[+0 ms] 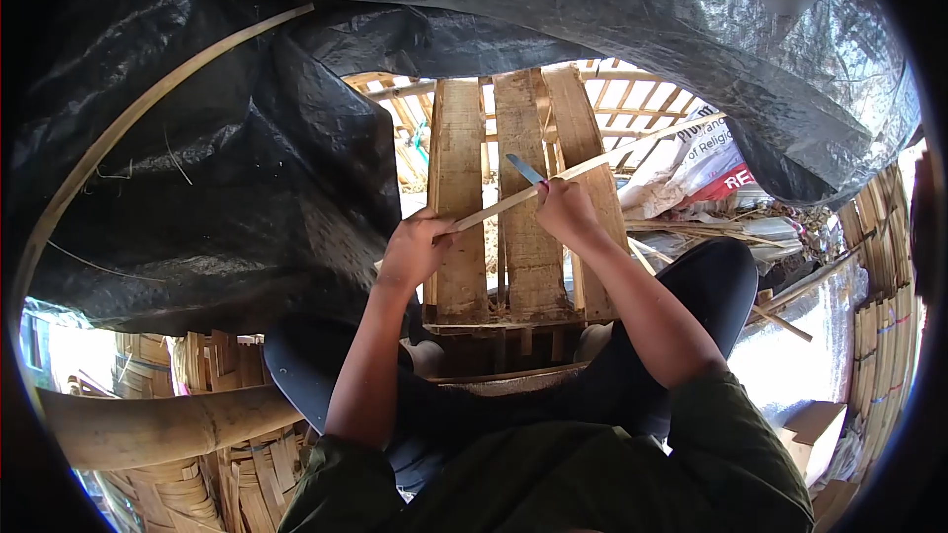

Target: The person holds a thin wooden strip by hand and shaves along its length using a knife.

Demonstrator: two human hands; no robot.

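A long pale bamboo strip [632, 149] runs slantwise over a wooden bench of planks [528, 237], rising toward the upper right. My left hand [415, 247] is closed around its lower end, above the bench's left plank. My right hand [566, 210] is closed on a knife [524, 169], whose blade points up and to the left from the fist. The blade lies close to the strip, and whether its edge touches it I cannot tell. The knife's handle is mostly hidden in my fingers.
Black plastic sheeting [197, 188] hangs at the left and overhead. A curved bamboo strip [138, 104] crosses it. A thick bamboo pole [178, 424] lies at lower left. A printed sack [691, 168] and bundled bamboo strips [879, 355] are at the right. My knees flank the bench.
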